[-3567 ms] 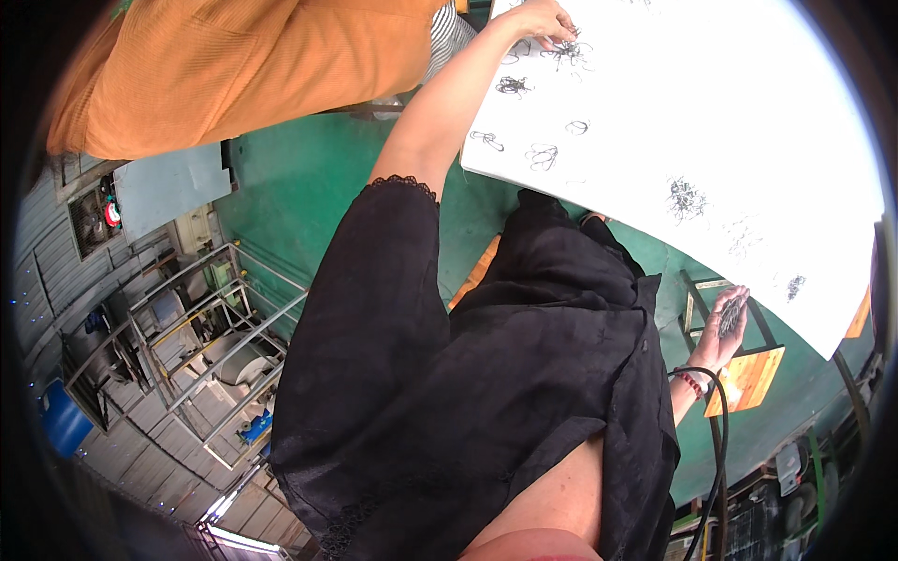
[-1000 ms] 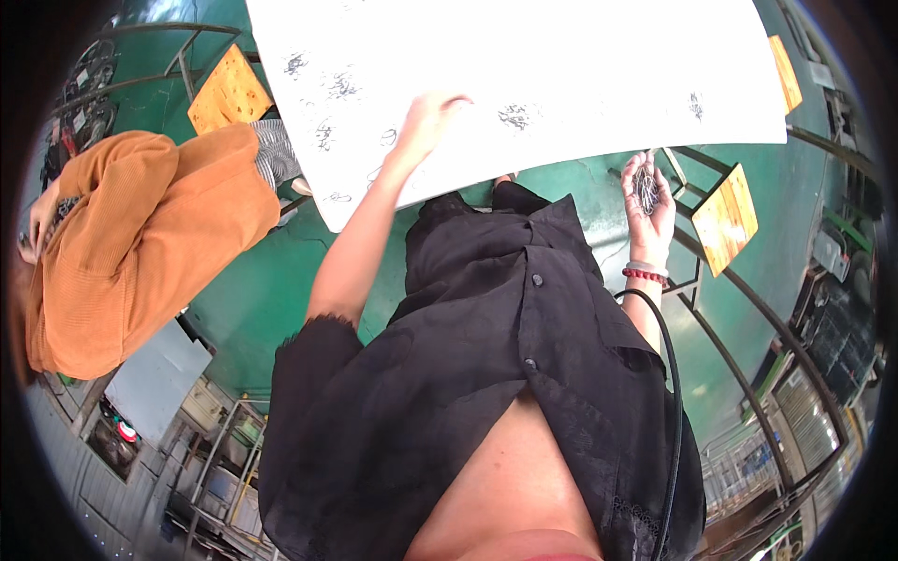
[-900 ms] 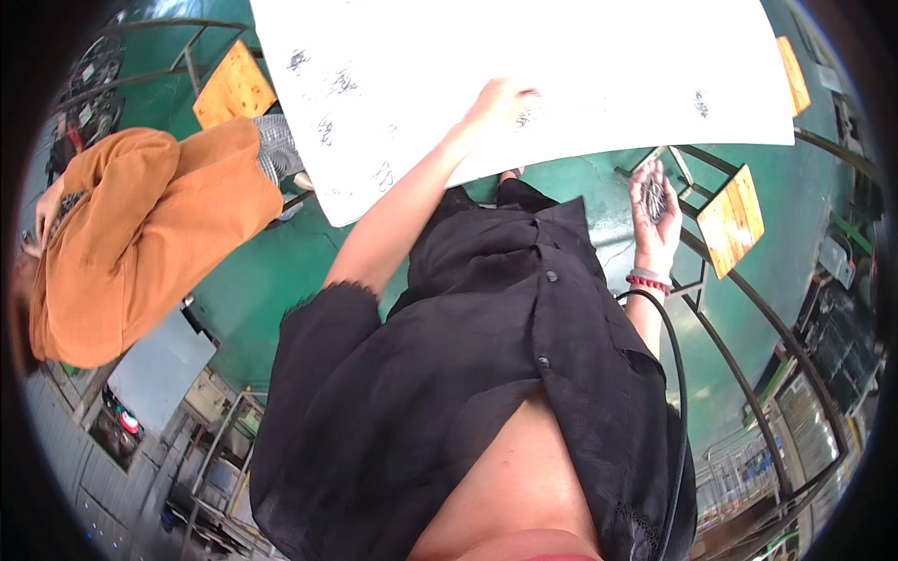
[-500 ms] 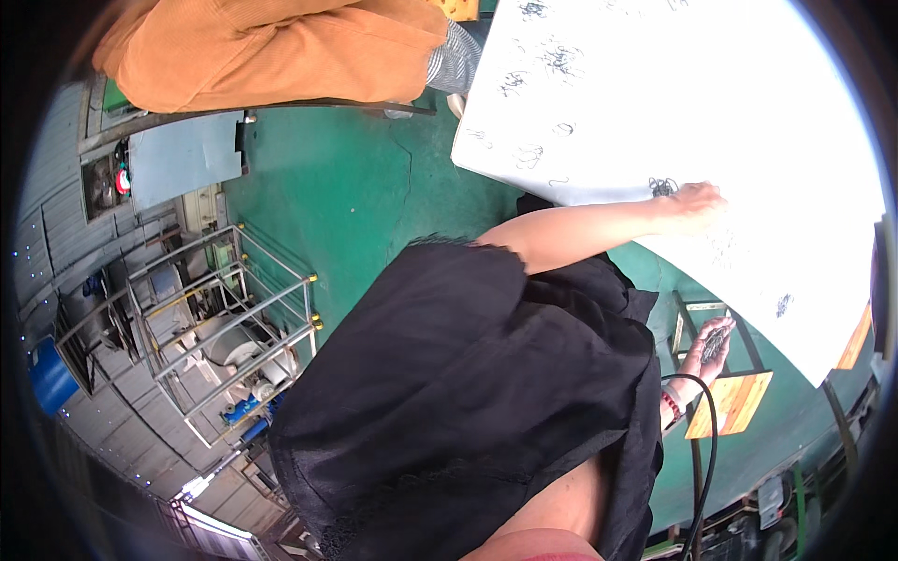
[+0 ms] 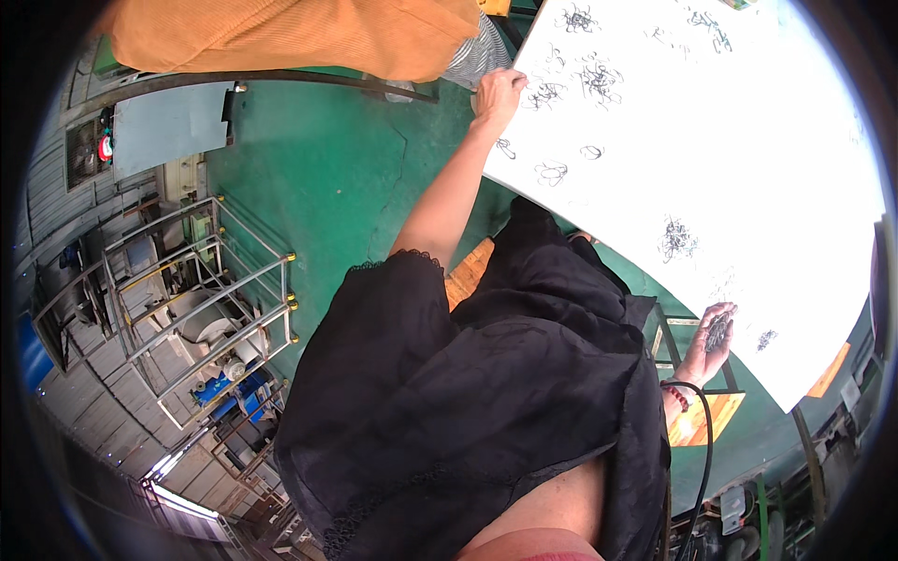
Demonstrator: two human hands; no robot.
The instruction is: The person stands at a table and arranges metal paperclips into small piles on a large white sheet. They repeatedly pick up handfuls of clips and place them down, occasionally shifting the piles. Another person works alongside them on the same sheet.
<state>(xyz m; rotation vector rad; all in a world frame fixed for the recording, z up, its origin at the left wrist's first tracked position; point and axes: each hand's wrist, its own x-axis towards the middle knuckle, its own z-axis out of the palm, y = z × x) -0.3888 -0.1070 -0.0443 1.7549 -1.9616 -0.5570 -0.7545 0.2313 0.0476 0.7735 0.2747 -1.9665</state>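
Note:
My left hand (image 5: 498, 92) reaches out to the near-left edge of a white table (image 5: 748, 159), fingers curled down beside a small dark wire tangle (image 5: 547, 93). Whether it pinches anything is hidden. More dark tangles lie scattered over the table, one (image 5: 677, 238) toward the right. My right hand (image 5: 711, 332) is held palm-up at the table's near edge, cupping a handful of small dark metal pieces (image 5: 718, 329). A red bracelet sits on that wrist. My black garment fills the middle of the view.
A person in orange clothing (image 5: 299, 33) is at the top, next to the table. A metal tube rack (image 5: 201, 299) with machine parts stands left on the green floor (image 5: 327, 178). Orange wooden stools (image 5: 697, 423) stand under the table. A black cable (image 5: 700, 467) hangs by my right wrist.
The view has swung around. My left hand has moved from the middle of the table back to its left edge. My right hand has kept the handful of metal pieces at the table's near edge.

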